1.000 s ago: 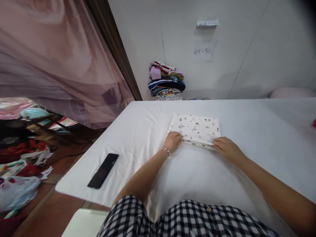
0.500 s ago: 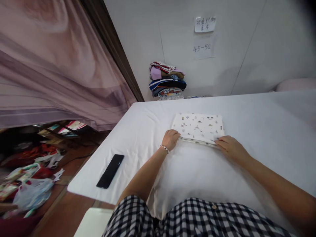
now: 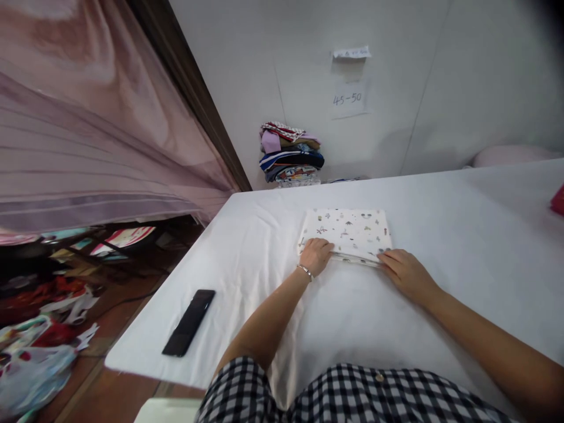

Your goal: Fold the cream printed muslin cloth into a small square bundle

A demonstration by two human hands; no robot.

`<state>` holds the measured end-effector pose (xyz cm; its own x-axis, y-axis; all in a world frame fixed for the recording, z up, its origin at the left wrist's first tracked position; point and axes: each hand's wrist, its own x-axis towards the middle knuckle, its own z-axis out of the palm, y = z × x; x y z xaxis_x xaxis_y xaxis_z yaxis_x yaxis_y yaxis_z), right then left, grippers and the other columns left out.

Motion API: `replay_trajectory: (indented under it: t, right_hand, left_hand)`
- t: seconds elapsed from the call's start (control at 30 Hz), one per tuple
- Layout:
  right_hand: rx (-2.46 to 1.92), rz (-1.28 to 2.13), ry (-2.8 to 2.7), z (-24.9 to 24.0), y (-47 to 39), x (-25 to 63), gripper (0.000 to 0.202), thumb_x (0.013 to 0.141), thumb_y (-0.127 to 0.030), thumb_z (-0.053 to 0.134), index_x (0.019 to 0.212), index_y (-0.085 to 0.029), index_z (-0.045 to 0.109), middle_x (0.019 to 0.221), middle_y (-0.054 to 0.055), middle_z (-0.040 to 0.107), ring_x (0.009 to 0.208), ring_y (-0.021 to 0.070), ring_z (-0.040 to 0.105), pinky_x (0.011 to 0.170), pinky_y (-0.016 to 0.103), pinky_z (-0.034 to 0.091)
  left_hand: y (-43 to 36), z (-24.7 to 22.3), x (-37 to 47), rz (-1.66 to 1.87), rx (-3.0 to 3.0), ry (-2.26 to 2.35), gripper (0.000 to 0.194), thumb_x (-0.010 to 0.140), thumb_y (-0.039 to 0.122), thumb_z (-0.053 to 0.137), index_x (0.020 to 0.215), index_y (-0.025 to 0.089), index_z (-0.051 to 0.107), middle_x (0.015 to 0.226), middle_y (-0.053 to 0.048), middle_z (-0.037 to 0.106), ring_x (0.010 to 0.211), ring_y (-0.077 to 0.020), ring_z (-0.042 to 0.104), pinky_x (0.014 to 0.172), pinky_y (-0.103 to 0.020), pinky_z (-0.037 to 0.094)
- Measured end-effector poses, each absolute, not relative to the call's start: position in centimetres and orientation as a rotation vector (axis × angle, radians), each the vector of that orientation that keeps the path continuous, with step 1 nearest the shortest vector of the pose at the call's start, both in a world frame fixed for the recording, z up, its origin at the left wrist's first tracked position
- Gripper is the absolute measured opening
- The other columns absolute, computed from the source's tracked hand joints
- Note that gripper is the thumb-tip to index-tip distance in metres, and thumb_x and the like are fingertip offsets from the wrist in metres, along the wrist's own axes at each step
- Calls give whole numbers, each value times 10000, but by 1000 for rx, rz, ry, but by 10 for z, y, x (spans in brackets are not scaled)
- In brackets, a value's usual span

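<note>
A folded white cloth (image 3: 352,230) printed with small dark and coloured motifs lies flat on the white-covered table (image 3: 352,329). My left hand (image 3: 316,256), with a bracelet at its wrist, is closed on the near edge of the cloth, left of its middle. At the near right corner, my right hand (image 3: 402,269) pinches the same edge between thumb and fingers. Layers of the fold show along the edge between both hands. The fingertips under the cloth are hidden.
A black phone (image 3: 189,323) lies at the table's left. Behind the far edge rises a stack of folded clothes (image 3: 291,154) by the wall. A pink curtain (image 3: 110,141) hangs at left, above bags (image 3: 35,373) on the floor. Something red (image 3: 559,201) shows at the right.
My left hand has moved inward along the near edge, from the left corner toward the middle. My right hand keeps hold of the right corner. The camera view has shifted slightly.
</note>
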<state>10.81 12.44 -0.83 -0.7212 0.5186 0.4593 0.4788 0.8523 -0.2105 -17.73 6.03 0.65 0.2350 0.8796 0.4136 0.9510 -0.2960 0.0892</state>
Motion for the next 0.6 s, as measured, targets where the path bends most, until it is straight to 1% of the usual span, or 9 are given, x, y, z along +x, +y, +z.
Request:
replay_trajectory:
  t: [0.13, 0.23, 0.37, 0.43, 0.53, 0.6]
  right_hand:
    - [-719, 203, -2484, -4, 117, 109, 265, 908, -280, 404, 1035, -240, 633, 1059, 81, 637, 967, 249, 577, 825, 434, 481]
    - [-845, 386, -2339, 0, 121, 114, 262, 896, -332, 433, 1030, -256, 645, 1092, 63, 638, 1009, 238, 582, 833, 403, 496]
    - [-1174, 681, -1963, 7, 156, 118, 283, 853, -382, 469, 974, -223, 669, 1050, 65, 665, 937, 232, 619, 752, 349, 514]
    - [-1314, 856, -1821, 10, 182, 115, 278, 817, -370, 509, 953, -192, 674, 996, 73, 683, 878, 213, 632, 711, 305, 508]
    - [-1446, 1085, -1653, 12, 218, 102, 245, 788, -335, 535, 910, -166, 663, 953, 82, 688, 780, 170, 637, 604, 236, 488]
    - [-1527, 1129, -1599, 11, 236, 90, 232, 795, -352, 532, 869, -163, 644, 931, 87, 686, 699, 145, 629, 530, 212, 459]
  left_hand:
    - [59, 3, -180, -535, -2316, -1708, 186, 868, 181, 472, 964, 209, 628, 933, -61, 633, 893, -214, 536, 801, -378, 422]
    - [53, 0, -183, -600, -2328, -1695, 194, 865, 181, 477, 977, 209, 632, 922, -63, 635, 882, -209, 545, 782, -366, 438]
    - [54, 5, -192, -860, -2328, -1716, 177, 868, 275, 514, 963, 205, 645, 933, -63, 644, 899, -189, 570, 805, -348, 461]
    - [60, 12, -201, -993, -2197, -1803, 189, 872, 295, 504, 946, 206, 654, 952, -61, 650, 924, -187, 575, 837, -351, 459]
    - [74, 22, -219, -1062, -1888, -2075, 195, 852, 280, 514, 949, 198, 661, 1019, -75, 640, 993, -212, 560, 898, -372, 439]
    - [84, 26, -231, -1038, -1699, -2321, 229, 829, 294, 539, 997, 185, 652, 1106, -98, 614, 1067, -241, 535, 934, -383, 421]
